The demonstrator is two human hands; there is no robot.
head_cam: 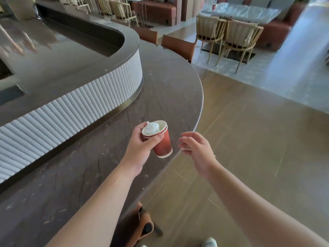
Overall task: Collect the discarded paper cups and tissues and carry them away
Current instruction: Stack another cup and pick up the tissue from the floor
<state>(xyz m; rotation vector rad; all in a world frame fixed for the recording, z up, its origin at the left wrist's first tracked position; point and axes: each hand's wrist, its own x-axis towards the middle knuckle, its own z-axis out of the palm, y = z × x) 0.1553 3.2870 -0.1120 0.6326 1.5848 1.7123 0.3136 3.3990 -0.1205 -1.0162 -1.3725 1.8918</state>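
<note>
My left hand (140, 145) grips red paper cups (162, 143), nested one inside another, with white rims. They are tilted and held just above the curved edge of the dark counter (165, 90). A crumpled white tissue (151, 128) sits stuffed in the top cup's mouth. My right hand (197, 145) hovers a little to the right of the cups, over the floor, with fingers spread and nothing in it.
A white ribbed bar wall (85, 102) rises along the counter's left side. Brown stools (178, 46) stand at the counter's far edge, another (140, 223) right below me. Wooden chairs (238, 38) and a table (249, 12) with a red cup (214, 6) stand at the back right.
</note>
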